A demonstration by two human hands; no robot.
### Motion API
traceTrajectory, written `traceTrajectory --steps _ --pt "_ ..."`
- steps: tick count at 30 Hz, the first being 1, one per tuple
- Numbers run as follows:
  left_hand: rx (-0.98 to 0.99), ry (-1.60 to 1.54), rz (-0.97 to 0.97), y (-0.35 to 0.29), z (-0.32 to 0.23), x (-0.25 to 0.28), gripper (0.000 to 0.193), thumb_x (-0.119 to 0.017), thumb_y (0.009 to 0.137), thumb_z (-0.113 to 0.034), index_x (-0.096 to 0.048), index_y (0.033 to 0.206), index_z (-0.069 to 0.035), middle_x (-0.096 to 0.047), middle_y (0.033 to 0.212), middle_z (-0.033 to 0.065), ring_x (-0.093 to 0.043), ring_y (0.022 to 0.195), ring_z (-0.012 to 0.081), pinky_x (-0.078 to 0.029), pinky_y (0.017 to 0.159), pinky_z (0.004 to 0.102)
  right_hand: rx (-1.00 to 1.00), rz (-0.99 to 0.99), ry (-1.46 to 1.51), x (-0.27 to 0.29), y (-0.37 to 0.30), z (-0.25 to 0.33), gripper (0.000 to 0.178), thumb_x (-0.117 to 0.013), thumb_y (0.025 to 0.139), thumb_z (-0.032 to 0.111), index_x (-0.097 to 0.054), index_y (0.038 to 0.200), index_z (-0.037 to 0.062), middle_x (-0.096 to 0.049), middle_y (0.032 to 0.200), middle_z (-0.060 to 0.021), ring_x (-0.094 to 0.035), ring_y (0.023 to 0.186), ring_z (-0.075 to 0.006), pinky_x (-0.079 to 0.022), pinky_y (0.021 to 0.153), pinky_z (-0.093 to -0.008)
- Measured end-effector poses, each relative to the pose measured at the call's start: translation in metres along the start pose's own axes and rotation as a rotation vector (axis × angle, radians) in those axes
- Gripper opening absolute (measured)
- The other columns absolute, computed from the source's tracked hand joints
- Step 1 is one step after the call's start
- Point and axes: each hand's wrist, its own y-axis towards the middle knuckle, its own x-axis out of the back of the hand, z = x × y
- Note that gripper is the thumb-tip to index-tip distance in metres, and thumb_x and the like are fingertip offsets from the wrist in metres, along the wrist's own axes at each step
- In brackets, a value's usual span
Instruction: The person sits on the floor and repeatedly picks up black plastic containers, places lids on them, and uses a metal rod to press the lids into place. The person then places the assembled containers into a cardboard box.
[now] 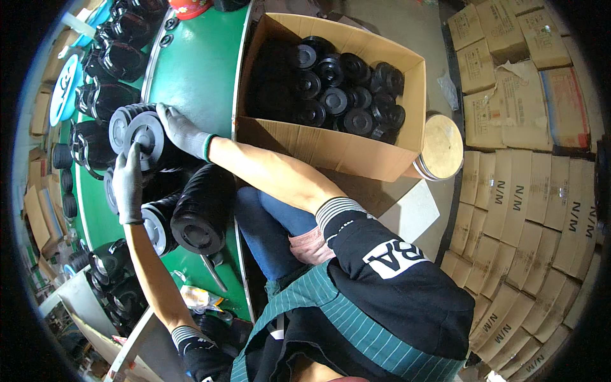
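Both my hands wear grey gloves and grip one stack of black round ribbed parts with a grey end cap (147,137), lying on its side on the green belt (194,76). My right hand (181,130) holds the stack's upper right side. My left hand (128,181) presses on its lower left edge. Two more black ribbed stacks (200,210) lie just below, nearer my lap.
An open cardboard box (331,149) with several black round parts stands to the right of the belt. Black housings (121,60) line the belt's left side. A round wooden-topped stool (442,148) and stacked cartons (528,210) fill the right.
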Motion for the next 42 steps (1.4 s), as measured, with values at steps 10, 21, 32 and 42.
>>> traceTrajectory --steps 10,21,32,42 --pt "0.055 0.308 0.070 0.006 0.028 0.019 0.036 -0.054 0.111 -0.017 -0.059 0.147 -0.014 -0.061 0.148 0.0210 -0.071 0.119 0.0392 -0.059 0.095 0.0425 0.195 -0.291 0.188 0.116 -0.065 -0.019 0.040 -0.054 0.108 0.032 -0.060 0.127 -0.0023 -0.064 0.113 -0.0239 -0.064 0.108 -0.0379 -0.050 0.102 -0.0467" --pt "0.336 -0.259 -0.153 -0.005 -0.033 0.045 0.045 -0.055 0.110 -0.012 -0.054 0.155 -0.007 -0.052 0.160 0.0210 -0.053 0.145 0.0328 -0.041 0.120 0.0419 -1.005 -0.134 -0.574 0.313 -0.151 -0.303 0.064 -0.070 0.089 0.040 -0.067 0.138 -0.0019 -0.064 0.143 -0.0316 -0.063 0.134 -0.0438 -0.049 0.115 -0.0493" --pt "0.688 -0.403 -0.524 -0.104 -0.069 0.053 0.051 -0.047 0.113 -0.024 -0.051 0.156 0.004 -0.054 0.157 0.0206 -0.055 0.141 0.0326 -0.043 0.119 0.0429 -0.522 -0.414 -0.810 0.324 -0.170 -0.265 0.032 -0.071 0.089 0.034 -0.080 0.108 0.0097 -0.078 0.101 -0.0211 -0.076 0.097 -0.0407 -0.059 0.083 -0.0509" --pt "1.122 -0.503 -0.691 -0.213 -0.048 0.024 0.064 -0.040 0.114 -0.042 -0.041 0.160 0.002 -0.047 0.161 0.0205 -0.046 0.150 0.0386 -0.038 0.123 0.0521 -0.753 -0.533 -0.727 0.346 -0.107 -0.327 0.036 -0.071 0.085 0.041 -0.084 0.107 0.0146 -0.078 0.109 -0.0228 -0.075 0.106 -0.0428 -0.059 0.092 -0.0513"
